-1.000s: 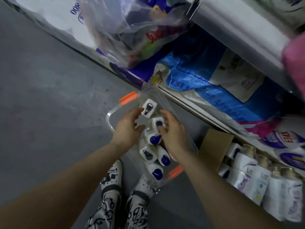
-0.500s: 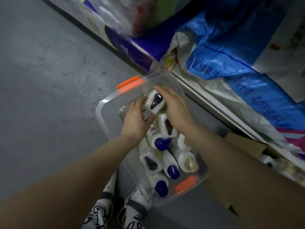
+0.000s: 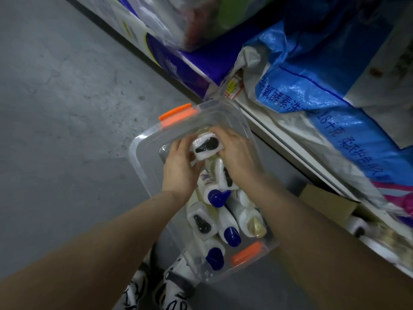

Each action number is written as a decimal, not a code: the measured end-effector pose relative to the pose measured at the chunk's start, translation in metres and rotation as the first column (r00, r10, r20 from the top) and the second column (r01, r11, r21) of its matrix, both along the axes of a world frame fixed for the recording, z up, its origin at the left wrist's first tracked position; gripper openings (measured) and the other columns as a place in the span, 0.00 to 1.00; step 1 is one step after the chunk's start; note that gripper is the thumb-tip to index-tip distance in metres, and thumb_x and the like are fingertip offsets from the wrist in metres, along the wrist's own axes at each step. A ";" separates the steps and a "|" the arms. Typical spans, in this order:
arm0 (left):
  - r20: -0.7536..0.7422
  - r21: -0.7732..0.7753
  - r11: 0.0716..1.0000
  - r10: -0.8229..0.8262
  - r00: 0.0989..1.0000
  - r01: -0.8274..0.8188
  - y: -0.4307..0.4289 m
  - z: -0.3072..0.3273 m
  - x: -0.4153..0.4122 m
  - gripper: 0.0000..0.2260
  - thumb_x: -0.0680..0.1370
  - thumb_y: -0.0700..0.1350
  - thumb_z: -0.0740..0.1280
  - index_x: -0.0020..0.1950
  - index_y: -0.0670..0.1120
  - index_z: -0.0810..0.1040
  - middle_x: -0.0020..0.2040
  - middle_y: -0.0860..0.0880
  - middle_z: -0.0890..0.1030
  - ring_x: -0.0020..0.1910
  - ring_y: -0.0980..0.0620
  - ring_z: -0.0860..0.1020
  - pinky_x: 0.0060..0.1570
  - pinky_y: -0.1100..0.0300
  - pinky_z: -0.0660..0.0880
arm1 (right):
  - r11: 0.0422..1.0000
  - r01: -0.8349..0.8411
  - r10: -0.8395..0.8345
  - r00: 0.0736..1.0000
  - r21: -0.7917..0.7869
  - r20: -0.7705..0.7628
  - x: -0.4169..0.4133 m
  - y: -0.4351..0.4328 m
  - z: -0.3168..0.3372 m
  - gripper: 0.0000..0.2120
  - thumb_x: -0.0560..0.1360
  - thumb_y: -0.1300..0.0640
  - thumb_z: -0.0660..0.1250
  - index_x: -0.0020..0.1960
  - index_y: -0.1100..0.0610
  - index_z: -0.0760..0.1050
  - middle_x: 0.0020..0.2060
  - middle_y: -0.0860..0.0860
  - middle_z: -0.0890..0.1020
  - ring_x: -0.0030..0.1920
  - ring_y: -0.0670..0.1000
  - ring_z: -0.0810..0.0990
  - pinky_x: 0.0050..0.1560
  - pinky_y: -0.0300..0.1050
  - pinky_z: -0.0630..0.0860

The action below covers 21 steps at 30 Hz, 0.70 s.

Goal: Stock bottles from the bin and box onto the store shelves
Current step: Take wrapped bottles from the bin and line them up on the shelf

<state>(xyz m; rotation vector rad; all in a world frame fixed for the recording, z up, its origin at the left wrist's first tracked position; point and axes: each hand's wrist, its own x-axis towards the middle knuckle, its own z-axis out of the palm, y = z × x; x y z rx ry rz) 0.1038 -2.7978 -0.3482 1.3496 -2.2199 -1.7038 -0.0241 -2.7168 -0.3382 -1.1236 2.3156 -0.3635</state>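
Both hands, left (image 3: 178, 171) and right (image 3: 237, 157), wrapped round one film-wrapped black-pump bottle (image 3: 206, 147), gripped low inside the clear bin (image 3: 143, 153). Still early days: nothing shelved from this lot yet. About eight bottles visible in there: three black-pump, three blue-cap (image 3: 231, 236), one gold-cap (image 3: 257, 227), one unclear.

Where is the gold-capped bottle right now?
In the head view, the gold-capped bottle lies in the clear bin, near its right wall, beside a blue-capped bottle and just above the nearer orange latch.
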 end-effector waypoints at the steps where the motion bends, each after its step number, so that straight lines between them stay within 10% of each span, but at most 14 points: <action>1: -0.007 0.000 1.000 -0.004 1.000 0.004 -0.001 0.005 0.002 0.26 0.73 0.35 0.73 0.67 0.51 0.73 0.62 0.55 0.72 0.57 0.52 0.78 0.61 0.55 0.77 | 1.000 0.023 -0.023 1.000 -0.011 0.008 0.004 0.001 0.005 0.22 0.74 0.66 0.69 0.65 0.52 0.73 0.57 0.54 0.81 0.52 0.57 0.82 0.49 0.54 0.80; 21: -0.074 -0.166 0.816 -0.571 0.818 0.554 -0.046 0.278 0.017 0.19 0.77 0.49 0.69 0.67 0.51 0.73 0.62 0.55 0.77 0.61 0.55 0.76 0.59 0.61 0.70 | 0.831 0.557 -0.527 0.790 -0.006 0.314 0.063 0.037 0.287 0.24 0.75 0.62 0.71 0.65 0.43 0.69 0.61 0.44 0.78 0.61 0.47 0.77 0.58 0.52 0.79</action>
